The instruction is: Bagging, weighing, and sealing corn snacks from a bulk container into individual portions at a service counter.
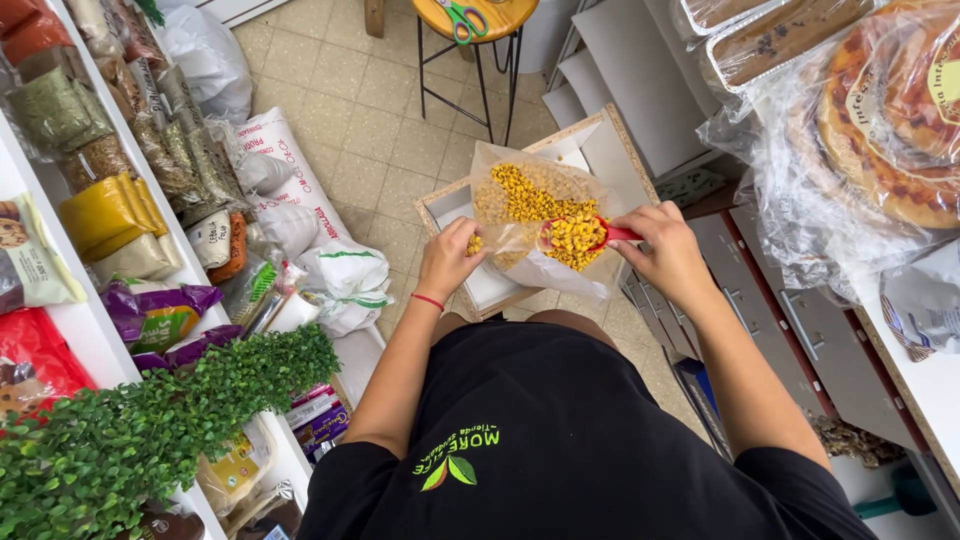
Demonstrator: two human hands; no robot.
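Two hands: left hand (447,258) grips bag (535,225), right hand (668,248) red scoop (580,236); stool (474,20) beyond.

Clear glossy plastic bag (530,215), red plastic scoop (612,234), matt dry corn kernels (575,238), wood-edged box (600,125).

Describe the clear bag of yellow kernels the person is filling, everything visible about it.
The bag is thin, clear, crinkled plastic, partly filled with yellow kernels, apparently corn. It is held open in the air, mouth toward the person, above an open white drawer. The left hand pinches its rim on one side. The right hand holds a red scoop heaped with kernels, tipped into the mouth. The bag's lower edge hangs loose and whitish.
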